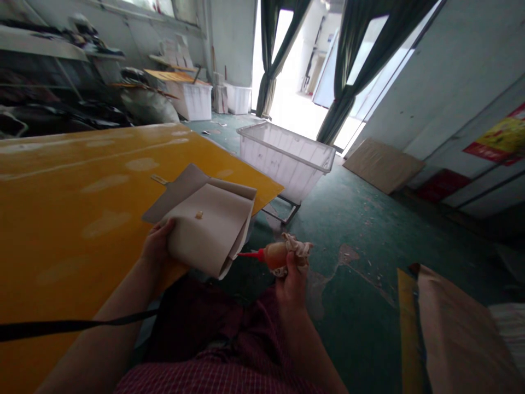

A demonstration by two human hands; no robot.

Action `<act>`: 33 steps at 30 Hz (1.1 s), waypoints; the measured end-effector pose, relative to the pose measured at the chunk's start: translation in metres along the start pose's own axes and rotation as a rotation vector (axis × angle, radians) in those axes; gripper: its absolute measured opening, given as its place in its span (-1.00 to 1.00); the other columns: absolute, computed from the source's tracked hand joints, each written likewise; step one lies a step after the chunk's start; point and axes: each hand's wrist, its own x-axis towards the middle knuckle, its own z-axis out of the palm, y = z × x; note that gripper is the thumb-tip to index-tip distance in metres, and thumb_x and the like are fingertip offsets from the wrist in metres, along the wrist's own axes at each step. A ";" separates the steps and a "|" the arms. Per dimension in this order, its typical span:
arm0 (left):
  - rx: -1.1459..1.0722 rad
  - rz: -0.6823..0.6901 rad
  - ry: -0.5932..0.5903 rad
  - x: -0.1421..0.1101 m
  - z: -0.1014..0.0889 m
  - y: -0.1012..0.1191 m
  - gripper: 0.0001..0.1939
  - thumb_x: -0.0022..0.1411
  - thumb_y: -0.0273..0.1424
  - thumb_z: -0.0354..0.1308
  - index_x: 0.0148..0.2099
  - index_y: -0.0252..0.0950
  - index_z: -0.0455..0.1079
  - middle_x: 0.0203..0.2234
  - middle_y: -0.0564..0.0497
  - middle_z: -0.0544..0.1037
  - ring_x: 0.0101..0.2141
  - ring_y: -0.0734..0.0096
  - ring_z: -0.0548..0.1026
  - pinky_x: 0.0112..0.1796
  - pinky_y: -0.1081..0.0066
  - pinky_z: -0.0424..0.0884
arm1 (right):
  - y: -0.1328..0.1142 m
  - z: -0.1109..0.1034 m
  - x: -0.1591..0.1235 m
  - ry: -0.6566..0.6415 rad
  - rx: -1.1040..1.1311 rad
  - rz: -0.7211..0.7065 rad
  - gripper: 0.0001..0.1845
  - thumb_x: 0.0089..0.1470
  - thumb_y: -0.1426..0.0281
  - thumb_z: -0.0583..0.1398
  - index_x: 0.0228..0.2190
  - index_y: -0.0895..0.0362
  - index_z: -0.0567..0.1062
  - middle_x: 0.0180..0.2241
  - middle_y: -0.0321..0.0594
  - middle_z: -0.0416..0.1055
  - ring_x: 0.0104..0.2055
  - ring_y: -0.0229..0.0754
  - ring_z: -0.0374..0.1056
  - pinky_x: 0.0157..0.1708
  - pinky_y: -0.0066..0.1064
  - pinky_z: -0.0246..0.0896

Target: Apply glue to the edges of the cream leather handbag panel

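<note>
My left hand (159, 241) grips the near left side of a pale beige handbag (207, 221), an unfilled flat-looking piece with a raised flap and a small gold clasp (199, 215) on its front. The bag is tilted over the table's right edge, its open side edge facing right. My right hand (292, 276) is closed round a squeeze glue bottle (275, 255) with a red nozzle, and a crumpled whitish cloth is wrapped about its base. The nozzle's tip points left and lies at the bag's lower right edge; whether it touches, I cannot tell.
An orange-yellow table (110, 191) spreads to the left. A white plastic bin (287, 158) on a metal frame stands beyond its right corner. A brown board (383, 164) leans at the right wall, and a brown paper-like sack (459, 328) lies at lower right. Dark curtains (348, 82) hang at the doorway.
</note>
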 end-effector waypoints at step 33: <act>0.556 -0.363 -0.295 0.070 0.133 0.103 -0.53 -0.13 -0.89 0.14 -0.09 -0.71 0.53 -0.49 -0.38 0.58 -0.65 0.07 0.48 -0.62 0.20 0.44 | 0.028 -0.052 0.043 0.265 0.202 0.267 -0.30 -0.32 0.11 0.55 -0.11 0.00 0.52 -0.19 -0.31 0.58 -0.26 -0.12 0.52 -0.39 -0.35 0.46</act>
